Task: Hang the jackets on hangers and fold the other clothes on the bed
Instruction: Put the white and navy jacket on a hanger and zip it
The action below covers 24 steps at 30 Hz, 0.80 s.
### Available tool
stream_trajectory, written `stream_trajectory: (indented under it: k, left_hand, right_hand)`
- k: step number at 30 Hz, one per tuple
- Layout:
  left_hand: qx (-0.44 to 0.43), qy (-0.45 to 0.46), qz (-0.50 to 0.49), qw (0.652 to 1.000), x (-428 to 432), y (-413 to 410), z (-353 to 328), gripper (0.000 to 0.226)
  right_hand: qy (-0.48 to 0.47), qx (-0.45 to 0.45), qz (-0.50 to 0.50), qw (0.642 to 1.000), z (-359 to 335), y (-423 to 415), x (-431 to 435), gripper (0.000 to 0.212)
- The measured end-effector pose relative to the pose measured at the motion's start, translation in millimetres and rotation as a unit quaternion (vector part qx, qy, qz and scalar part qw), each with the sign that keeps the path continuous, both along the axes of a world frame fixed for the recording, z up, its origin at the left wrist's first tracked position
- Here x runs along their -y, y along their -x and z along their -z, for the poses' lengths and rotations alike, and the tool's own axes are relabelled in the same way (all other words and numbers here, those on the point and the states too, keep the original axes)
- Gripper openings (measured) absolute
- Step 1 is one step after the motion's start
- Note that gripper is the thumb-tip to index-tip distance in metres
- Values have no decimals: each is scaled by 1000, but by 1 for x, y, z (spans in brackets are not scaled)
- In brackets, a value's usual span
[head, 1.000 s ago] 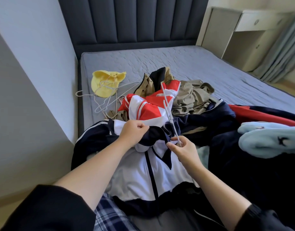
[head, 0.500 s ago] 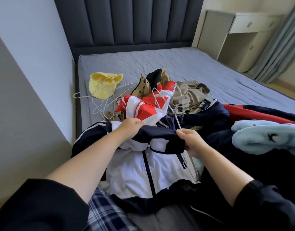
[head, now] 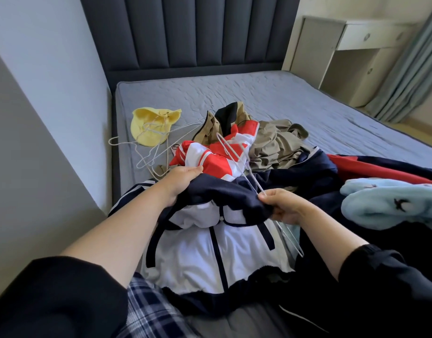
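Note:
A navy and white zip jacket [head: 210,252] lies face up on the near edge of the bed [head: 258,98]. My left hand [head: 179,180] grips its navy collar on the left side. My right hand [head: 282,206] pinches a white wire hanger [head: 236,154] together with the collar's right side. The hanger's hook points up and away over a red and white jacket [head: 210,157]; its lower end shows below my right hand, and the part between is hidden by the collar.
More wire hangers [head: 146,152] lie by a yellow hat [head: 151,125] at the left. Khaki clothes [head: 275,145], a navy and red garment [head: 371,167] and a light blue fleece item [head: 390,203] crowd the right. A wall stands left, a headboard and desk [head: 361,37] behind.
Both hands have spread apart along the collar. My right hand has moved right and slid the hanger deeper into the collar, and the hook has tilted to the left.

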<state>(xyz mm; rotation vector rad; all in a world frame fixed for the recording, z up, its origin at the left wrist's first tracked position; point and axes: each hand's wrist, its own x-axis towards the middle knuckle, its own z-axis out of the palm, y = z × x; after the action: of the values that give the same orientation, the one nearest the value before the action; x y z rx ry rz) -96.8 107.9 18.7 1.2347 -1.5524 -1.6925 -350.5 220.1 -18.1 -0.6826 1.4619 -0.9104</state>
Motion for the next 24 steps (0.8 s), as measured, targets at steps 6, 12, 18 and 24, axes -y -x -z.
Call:
stream_trajectory:
  k: [6,12,18,24]
  left_hand:
    - [302,432,-54,848,1,-26,30,26]
    - [352,609,73,707,-37,-39,67,39]
    - [615,293,28,731,-29,-38,82,40]
    - [550,122,-19,826,-12,-63,67,34]
  right_hand:
    - [40,54,135,988,-15,-6,20,22]
    - [68,41,182,980,-14,-15,36,24]
    - [69,55,186,979,-13,-22,39,18]
    - [56,-39,185,980,-18,-22,36,21]
